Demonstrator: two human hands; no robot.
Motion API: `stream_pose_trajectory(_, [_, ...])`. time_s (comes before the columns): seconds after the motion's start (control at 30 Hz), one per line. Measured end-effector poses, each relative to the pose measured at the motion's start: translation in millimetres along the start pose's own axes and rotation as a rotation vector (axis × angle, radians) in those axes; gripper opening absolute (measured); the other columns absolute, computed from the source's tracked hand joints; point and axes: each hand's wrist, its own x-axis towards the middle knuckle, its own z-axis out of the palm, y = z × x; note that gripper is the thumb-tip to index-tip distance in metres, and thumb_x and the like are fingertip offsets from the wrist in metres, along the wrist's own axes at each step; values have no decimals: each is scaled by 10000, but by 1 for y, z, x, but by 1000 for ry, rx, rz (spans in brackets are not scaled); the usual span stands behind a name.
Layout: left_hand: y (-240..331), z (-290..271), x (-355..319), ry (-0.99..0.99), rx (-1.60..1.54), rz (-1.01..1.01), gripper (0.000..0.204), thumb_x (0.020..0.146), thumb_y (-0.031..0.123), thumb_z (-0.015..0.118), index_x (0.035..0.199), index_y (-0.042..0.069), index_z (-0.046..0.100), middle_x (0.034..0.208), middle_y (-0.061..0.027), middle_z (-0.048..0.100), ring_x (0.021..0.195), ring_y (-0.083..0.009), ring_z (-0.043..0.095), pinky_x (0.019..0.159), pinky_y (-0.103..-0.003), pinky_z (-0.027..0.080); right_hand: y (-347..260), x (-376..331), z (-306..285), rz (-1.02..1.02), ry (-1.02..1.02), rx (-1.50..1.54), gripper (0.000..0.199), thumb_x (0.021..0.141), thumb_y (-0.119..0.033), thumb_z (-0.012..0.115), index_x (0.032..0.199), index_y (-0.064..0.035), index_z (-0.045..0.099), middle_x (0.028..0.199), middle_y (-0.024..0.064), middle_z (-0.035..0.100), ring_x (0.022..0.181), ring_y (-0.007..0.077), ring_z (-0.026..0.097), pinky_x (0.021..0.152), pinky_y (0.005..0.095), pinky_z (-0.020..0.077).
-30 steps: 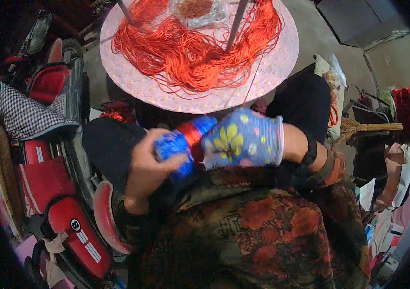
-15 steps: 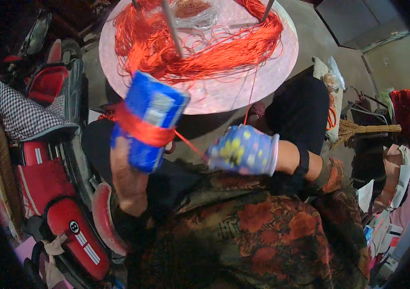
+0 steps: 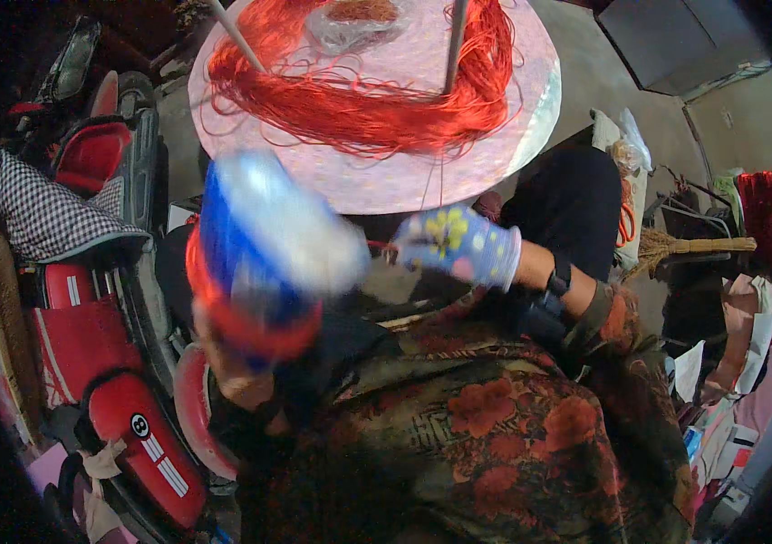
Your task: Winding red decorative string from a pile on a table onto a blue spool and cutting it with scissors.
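My left hand [image 3: 223, 367] grips a blue block-shaped pack [image 3: 223, 213], blurred by motion, with its whitish end tilted up. Red cord [image 3: 282, 340] is wound in a band around the pack. My right hand [image 3: 463, 245], in a blue flowered glove, is closed with its fingertips pinching the strand [image 3: 377, 243] near the pack. Beyond both hands, a big loose hank of red cord [image 3: 359, 127] lies on a round pink top [image 3: 332, 177], looped around upright rods [image 3: 454, 54]. A thin strand hangs from the hank toward the glove.
A clear plastic bag [image 3: 359, 34] with brownish stuff lies inside the hank. Red vehicle parts [image 3: 146, 449] and a checked cloth [image 3: 55, 208] crowd the left. To the right are a straw broom [image 3: 694, 243] and a shiny red bundle [image 3: 768, 218]. My knees flank the near edge.
The pack has tipped in my left hand and shows its whitish end. My right hand has risen slightly. The rods and hank have shifted, as if the round top turned.
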Motion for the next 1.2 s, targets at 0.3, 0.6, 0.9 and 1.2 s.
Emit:
stream_pose_trajectory(0.3, [10,3,22,116,1855,-263,501,673,152,794,1114,24,595,945,-28,619,837,-118,593,772,-285,500,-64,24,-20,-281,-226,-353,219,846,-318,664,863,-100,649,756,72,646,680,262,624,621,352,498])
stream_pose_trajectory(0.6, [29,7,4,-317,1232,-19,385,825,177,622,1180,34,582,1073,-61,634,913,-170,619,843,-318,491,-23,17,-17,-44,-64,234,226,944,-233,587,979,-17,646,877,74,674,766,144,646,680,297,505])
stream_pose_trajectory(0.9, [19,12,19,287,1536,563,385,773,151,733,1095,2,584,962,-57,620,858,-133,600,772,-305,504,-73,5,-7,-259,-262,-542,135,873,-257,619,884,-125,644,749,129,647,720,330,645,602,426,504])
stream_pose_trajectory(1.2, [31,0,4,-252,1200,-136,584,711,294,786,1188,42,562,1077,-107,620,957,-172,610,870,-327,494,-9,29,-27,-111,4,103,195,863,-229,672,936,-48,672,835,84,693,748,176,659,701,311,514])
